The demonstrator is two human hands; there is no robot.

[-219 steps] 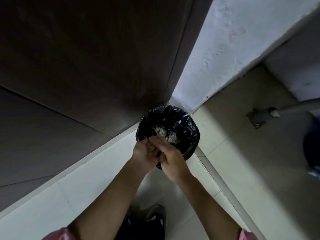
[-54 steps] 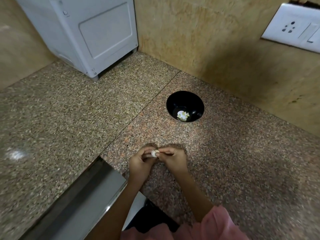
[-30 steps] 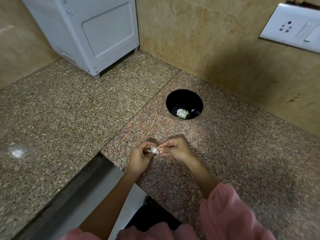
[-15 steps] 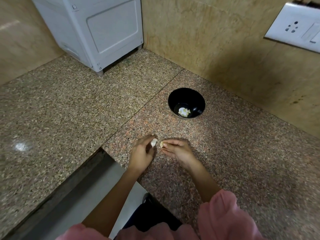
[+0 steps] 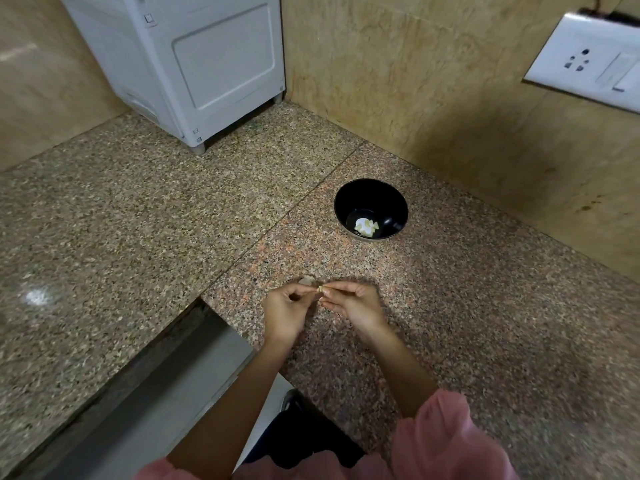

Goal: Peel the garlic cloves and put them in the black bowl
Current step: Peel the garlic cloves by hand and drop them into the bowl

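Right hand point(image 5: 349, 306): pinches a garlic clove point(image 5: 320, 289) at its fingertips, over the near granite worktop point(image 5: 138, 220).
Left hand point(image 5: 285, 311): fingers curled, just beside the clove; whether it holds anything, I cannot tell.
Black bowl point(image 5: 371, 195): farther back, holding peeled cloves point(image 5: 366, 226).

Both forearms reach toward twelve o'clock; the right hand point(image 5: 349, 306) pinches a small pale garlic clove point(image 5: 320, 289), the left hand point(image 5: 285, 313) curled at its nine o'clock.

peeled cloves point(image 5: 366, 227) in blk bowl point(image 5: 377, 197), clove point(image 5: 320, 289) pinched
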